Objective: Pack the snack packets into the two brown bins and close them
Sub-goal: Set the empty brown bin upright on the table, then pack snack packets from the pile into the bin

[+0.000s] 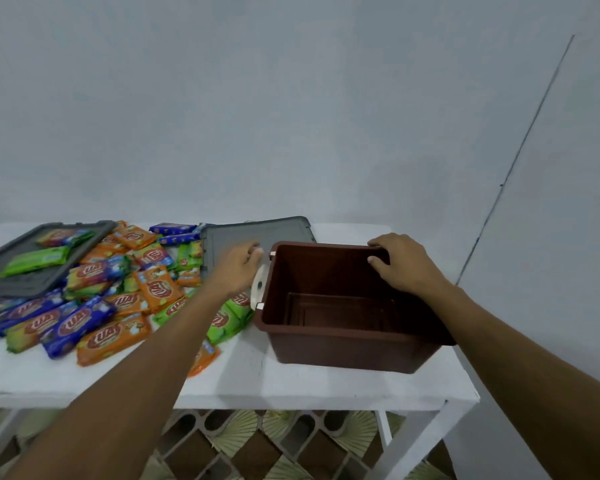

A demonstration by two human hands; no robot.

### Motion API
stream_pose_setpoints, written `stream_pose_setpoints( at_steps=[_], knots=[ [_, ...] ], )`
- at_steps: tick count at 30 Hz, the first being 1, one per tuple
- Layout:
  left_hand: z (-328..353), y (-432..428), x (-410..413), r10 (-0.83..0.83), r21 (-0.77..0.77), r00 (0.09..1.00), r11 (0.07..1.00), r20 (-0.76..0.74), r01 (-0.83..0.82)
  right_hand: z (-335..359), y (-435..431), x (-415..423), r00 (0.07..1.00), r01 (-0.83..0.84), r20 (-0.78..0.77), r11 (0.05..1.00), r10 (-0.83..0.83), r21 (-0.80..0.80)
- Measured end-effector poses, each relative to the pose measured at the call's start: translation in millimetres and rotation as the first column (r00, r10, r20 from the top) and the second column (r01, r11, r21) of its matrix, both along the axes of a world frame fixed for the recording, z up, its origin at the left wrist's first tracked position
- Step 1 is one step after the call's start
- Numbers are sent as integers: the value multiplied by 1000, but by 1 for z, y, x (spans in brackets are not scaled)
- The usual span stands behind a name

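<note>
One brown bin (pixel 347 344) sits upright on the white desk (pixel 243 379), mouth up, long axis running left to right between the hands, and nothing inside it. Right hand (pixel 400 263) is hooked over the far rim, thumb inside the wall, fingers curled on the edge. Left hand (pixel 238 268) is at the bin's left end, just by the white latch (pixel 260 287), fingers loosely curled; whether it grips anything, I cannot tell. Behind the left hand a grey lid (pixel 257 233) lies flat on the desk. Out to the left of that hand, a loose heap of snack packets (pixel 94 317), orange, blue and green, pointing every which way. At the far left a second grey lid (pixel 32 271) rests tilted on the heap, with a green packet (pixel 37 259) lying on it.
</note>
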State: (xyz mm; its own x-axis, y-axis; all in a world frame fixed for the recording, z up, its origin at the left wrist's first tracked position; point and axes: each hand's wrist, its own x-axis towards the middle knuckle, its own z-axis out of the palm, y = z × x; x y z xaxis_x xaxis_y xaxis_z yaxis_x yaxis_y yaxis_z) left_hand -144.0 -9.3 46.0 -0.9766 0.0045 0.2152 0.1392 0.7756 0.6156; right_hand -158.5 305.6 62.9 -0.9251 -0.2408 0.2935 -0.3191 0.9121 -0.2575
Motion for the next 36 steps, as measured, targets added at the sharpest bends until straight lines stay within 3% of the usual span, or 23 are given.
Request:
stream_pose_setpoints(
  at_steps=[4,8,14,22,25,28,33,36],
  knots=[
    [-10,-59,29,-15,-252,994,967,106,41,5,-45,1,995,-101,-19,995,100,-25],
    [-26,-101,58,-97,-511,917,805,386,301,10,-84,2,982,-186,-37,983,186,-3],
    [-40,-133,65,-268,-598,854,621,446,507,13,-156,13,962,-269,-42,963,269,6],
    [-52,-160,61,-461,-573,796,554,393,604,6,-214,26,955,-289,-59,956,291,45],
    [-59,-164,65,-535,-480,791,632,298,608,5,-228,26,959,-276,-53,958,280,73],
    [-58,-180,72,-556,-271,812,765,179,584,2,-244,24,953,-296,-21,947,301,126],
    [-37,-225,70,-408,-20,910,912,69,410,-10,-289,19,922,-344,270,906,277,248],
    [-27,-257,60,-306,-34,948,950,83,309,-21,-317,21,898,-396,335,857,286,331]
  ],
)
